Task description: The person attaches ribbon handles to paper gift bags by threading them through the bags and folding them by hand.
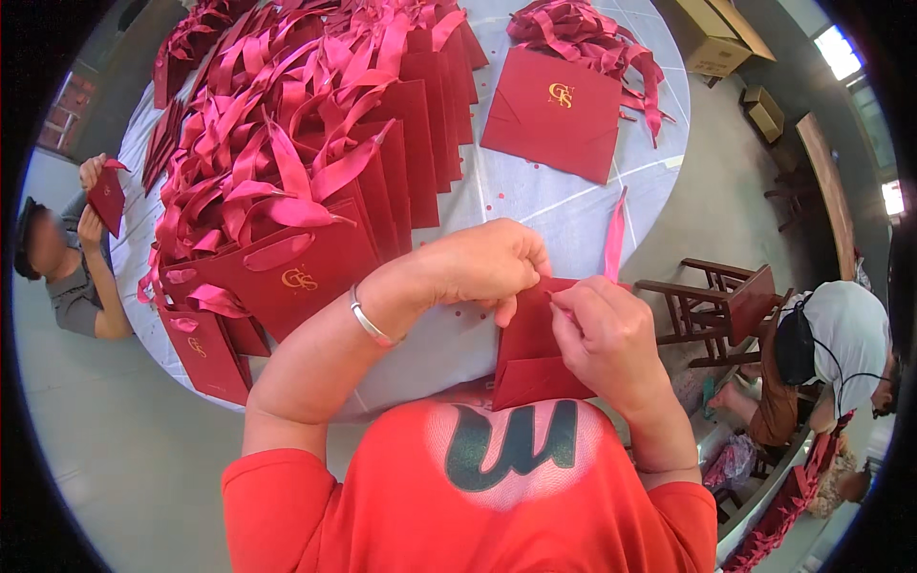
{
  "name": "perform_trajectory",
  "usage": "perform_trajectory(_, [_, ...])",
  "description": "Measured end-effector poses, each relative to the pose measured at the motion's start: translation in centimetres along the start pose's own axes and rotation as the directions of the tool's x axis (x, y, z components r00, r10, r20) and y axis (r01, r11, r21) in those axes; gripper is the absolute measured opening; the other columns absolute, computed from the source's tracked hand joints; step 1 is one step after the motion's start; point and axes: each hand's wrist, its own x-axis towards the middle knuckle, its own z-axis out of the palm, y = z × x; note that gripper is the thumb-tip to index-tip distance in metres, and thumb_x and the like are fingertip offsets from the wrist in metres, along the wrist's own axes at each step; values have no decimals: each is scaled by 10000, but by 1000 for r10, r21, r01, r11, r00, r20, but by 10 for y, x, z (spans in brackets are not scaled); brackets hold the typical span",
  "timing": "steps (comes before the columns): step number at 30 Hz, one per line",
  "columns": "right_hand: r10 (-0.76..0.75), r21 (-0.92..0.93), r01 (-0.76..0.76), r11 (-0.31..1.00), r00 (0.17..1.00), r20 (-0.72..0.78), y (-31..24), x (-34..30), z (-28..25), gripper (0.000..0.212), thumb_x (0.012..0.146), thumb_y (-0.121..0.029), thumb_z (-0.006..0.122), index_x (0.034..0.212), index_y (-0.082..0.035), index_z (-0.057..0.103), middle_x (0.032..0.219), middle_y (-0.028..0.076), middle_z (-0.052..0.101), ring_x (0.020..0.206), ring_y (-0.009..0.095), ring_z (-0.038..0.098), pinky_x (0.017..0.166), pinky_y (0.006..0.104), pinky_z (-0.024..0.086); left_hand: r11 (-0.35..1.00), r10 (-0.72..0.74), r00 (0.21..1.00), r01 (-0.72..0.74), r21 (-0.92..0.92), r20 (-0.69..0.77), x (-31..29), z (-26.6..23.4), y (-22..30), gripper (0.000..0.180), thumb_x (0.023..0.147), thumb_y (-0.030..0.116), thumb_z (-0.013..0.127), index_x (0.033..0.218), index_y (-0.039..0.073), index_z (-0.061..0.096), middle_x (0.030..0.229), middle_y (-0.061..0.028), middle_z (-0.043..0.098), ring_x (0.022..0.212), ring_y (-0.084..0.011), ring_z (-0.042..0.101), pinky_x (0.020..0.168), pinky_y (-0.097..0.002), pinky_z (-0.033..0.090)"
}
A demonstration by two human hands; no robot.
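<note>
Close to my body, a dark red paper bag (537, 336) with a folded lower flap is held upright between my hands. My left hand (497, 260), with a silver bangle at its wrist, is closed at the bag's top left edge. The fingertips of my right hand (604, 325) pinch together at the upper front of the bag; whatever small part lies between them is mostly hidden. Behind my right hand, a pink ribbon (616, 234) stretches away across the white-covered table.
Rows of red bags with pink ribbons (325, 124) fill the table's left side. A flat red bag (554, 115) lies beside a ribbon pile (583, 38). One person (81, 258) holds a small bag at left; another (831, 353) sits at right near a wooden chair (726, 306).
</note>
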Motion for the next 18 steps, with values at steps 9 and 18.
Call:
perform_trajectory(9, [14,-95,11,995,966,259,-4,19,-9,95,814,-43,632,746,-20,569,733,151,580,654,340,618,586,430,505,998,52,998,-51,35,-22,1,2,-1,210,937,25,461,1103,-65,553,740,-71,611,486,-129,594,425,-270,382])
perform_trajectory(18, [156,91,-166,982,982,109,4,15,-7,69,802,-30,677,855,-22,633,790,147,607,693,338,625,636,428,508,991,109,994,-108,81,-7,-5,0,4,162,880,15,563,1032,-38,585,699,-48,621,489,-99,559,459,-259,406])
